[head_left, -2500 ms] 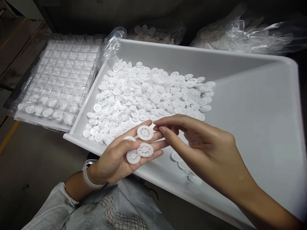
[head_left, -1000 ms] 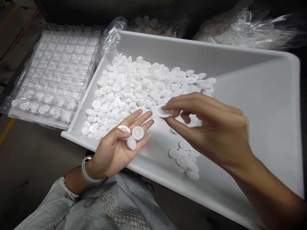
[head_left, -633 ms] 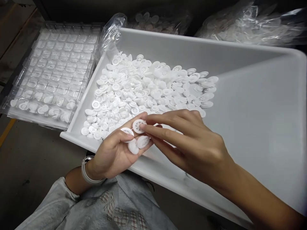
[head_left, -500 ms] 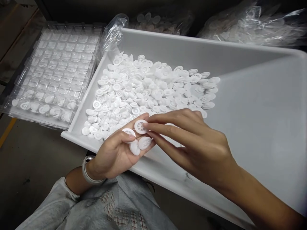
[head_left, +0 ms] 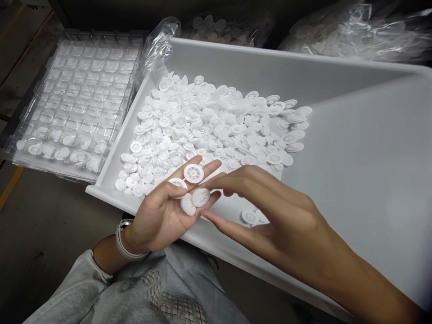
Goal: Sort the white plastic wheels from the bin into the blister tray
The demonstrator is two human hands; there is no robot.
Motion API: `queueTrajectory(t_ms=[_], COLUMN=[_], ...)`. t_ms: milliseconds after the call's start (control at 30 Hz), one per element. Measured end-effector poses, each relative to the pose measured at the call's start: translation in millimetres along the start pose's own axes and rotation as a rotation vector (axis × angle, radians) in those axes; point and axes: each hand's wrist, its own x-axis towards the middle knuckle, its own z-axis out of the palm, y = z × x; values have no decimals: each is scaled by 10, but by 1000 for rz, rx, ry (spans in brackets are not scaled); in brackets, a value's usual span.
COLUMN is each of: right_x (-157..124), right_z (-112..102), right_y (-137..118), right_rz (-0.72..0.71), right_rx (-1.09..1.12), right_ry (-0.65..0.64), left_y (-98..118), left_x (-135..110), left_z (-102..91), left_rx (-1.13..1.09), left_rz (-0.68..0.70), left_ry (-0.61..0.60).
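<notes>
My left hand (head_left: 167,209) is palm up and holds several small white plastic gear wheels. Its thumb presses on one spoked wheel (head_left: 177,183). Another spoked wheel (head_left: 193,173) lies flat on the fingers. Lower on the palm, a toothed wheel (head_left: 187,204) leans beside a round ribbed wheel (head_left: 201,197). My right hand (head_left: 270,211) has its thumb and fingertips at opposite edges of that ribbed wheel, gripping it against the left fingers. Its fingertips are partly hidden behind the wheel and the left hand. Both hands are above the near side of a grey tray (head_left: 354,180).
A heap of similar white wheels (head_left: 209,121) covers the tray's left part. A few loose wheels (head_left: 249,217) lie under my right hand. At left stands a clear blister tray (head_left: 81,90), its nearest pockets holding white parts. Plastic bags (head_left: 364,36) lie behind the tray's far rim.
My right hand has left the upper spoked wheel and moved down to the ribbed wheel, its thumb spreading lower. The upper wheel now rests on the left fingers. Loose wheels below have come into view.
</notes>
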Motion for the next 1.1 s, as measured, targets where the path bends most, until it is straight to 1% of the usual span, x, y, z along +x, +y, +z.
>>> queueTrajectory(t_ms=[100, 233, 433, 567, 733, 900, 1000, 1100], right_x=[-4, -9, -3, -21, -52, -57, -69, -83], right_z=[65, 119, 48, 30, 59, 24, 35, 110], right_y=[-30, -65, -28, -10, 15, 21, -47, -137], right_rz=[7, -3, 16, 19, 35, 58, 23, -79], right_rx=[-15, -35, -194, -267, -228, -217, -220, -208], right_ry=[-7, 70, 175, 166, 152, 146, 169, 147], left_y=[-2, 6, 10, 2, 12, 6, -2, 3], left_x=[4, 4, -11, -11, -15, -4, -3, -12], left_z=[-8, -24, -23, -9, -2, -6, -15, -22], left_rx=[12, 13, 7, -10, -29, -17, -13, -11], left_rz=[8, 22, 9, -4, -13, -16, -9, -29], left_ry=[-13, -34, -64, -77, -84, -81, -71, -29])
